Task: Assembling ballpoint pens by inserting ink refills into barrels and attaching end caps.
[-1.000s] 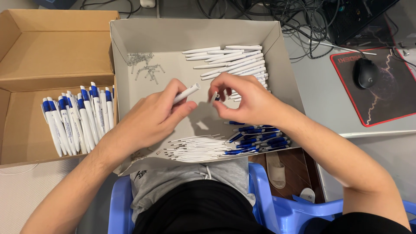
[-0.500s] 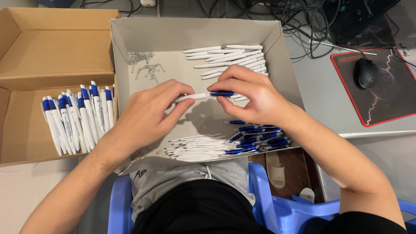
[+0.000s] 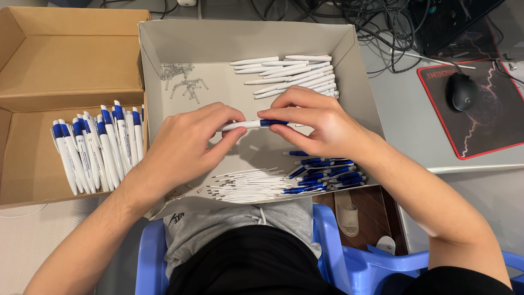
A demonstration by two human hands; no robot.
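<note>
- both hands are over the middle of the grey box (image 3: 164, 49), and they meet on one white-and-blue pen (image 3: 252, 124) held level between them.
- left hand (image 3: 183, 147) has the white end of the pen, thumb and fingertips pinched shut around it, the other fingers curled in.
- right hand (image 3: 316, 125) has the blue end, thumb underneath and fingers folded over the top, closed tight on the barrel.
- the pen sits above the box floor, not lying on it, roughly level, white part to the left and blue part to the right.
- at the back of the box, a pile of white pen barrels (image 3: 292, 74), just behind the right hand.
- back left corner of the box, a scatter of small metal springs (image 3: 180, 79).
- near edge of the box, a fan of thin white refills (image 3: 245, 186), and just beside it on the right a heap of blue pen parts (image 3: 325, 175), under the right wrist.
- off to the left, an open brown cardboard box (image 3: 60, 60) with a row of finished white-and-blue pens (image 3: 95, 147) leaning side by side, well apart from the hands.
- far right on the desk, a black mouse (image 3: 463, 92) on a black mat with a red edge (image 3: 491, 125), and a tangle of cables (image 3: 382, 27) behind the grey box.
- the person sits on a blue plastic chair (image 3: 338, 257), the grey box resting across the lap.
</note>
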